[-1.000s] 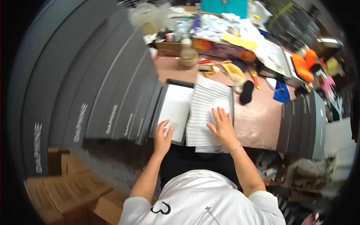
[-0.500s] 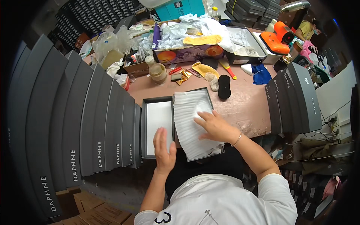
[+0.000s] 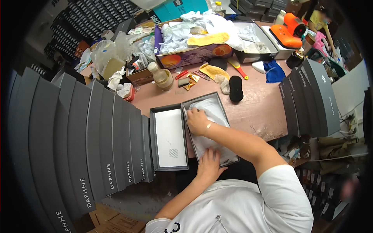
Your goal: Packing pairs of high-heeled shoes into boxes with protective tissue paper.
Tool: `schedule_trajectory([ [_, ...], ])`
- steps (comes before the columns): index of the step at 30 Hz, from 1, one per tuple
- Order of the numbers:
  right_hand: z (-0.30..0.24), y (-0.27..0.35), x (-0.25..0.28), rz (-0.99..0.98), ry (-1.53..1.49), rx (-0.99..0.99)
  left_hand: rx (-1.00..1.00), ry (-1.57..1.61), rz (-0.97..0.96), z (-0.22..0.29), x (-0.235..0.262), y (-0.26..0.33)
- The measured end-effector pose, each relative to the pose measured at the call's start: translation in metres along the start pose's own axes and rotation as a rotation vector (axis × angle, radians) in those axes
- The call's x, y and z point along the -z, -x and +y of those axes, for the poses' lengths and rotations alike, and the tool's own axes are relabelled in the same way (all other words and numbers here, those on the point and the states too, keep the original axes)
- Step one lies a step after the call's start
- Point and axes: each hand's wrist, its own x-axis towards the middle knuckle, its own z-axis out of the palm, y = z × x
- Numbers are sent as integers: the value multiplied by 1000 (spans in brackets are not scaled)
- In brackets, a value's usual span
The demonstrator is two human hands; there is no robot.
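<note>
The person's left hand (image 3: 210,167) rests open on the close end of the white paper (image 3: 211,106) in a grey box (image 3: 225,115) at the near edge of the table (image 3: 256,118), while the right hand (image 3: 197,121) curls its fingers by the box's left side, though one cannot tell if they pinch the paper. Just left sits a shallow tray (image 3: 169,130), white inside, with dark boxes (image 3: 93,136) along the table's left edge and a smaller stack (image 3: 312,99) by the right edge. Farther back are a black sole shape (image 3: 236,89), a bottle (image 3: 163,79) and, toward the far edge, a purple box (image 3: 194,57) full of crumpled paper.
</note>
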Motion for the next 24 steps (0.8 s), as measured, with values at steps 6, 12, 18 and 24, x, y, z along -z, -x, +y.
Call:
schedule_trajectory([
  [6, 20, 17, -25, 242, -223, 74, -87, 313, 230, -28, 29, 23],
  [12, 6, 154, 23, 269, -172, 187, 385, 218, 226, -114, -22, 29],
  [18, 21, 174, 58, 371, -515, -2, 223, 1302, 457, -51, 115, 72],
  [24, 70, 189, 41, 294, -1103, -469, 194, 1046, 474, -30, 16, 40],
])
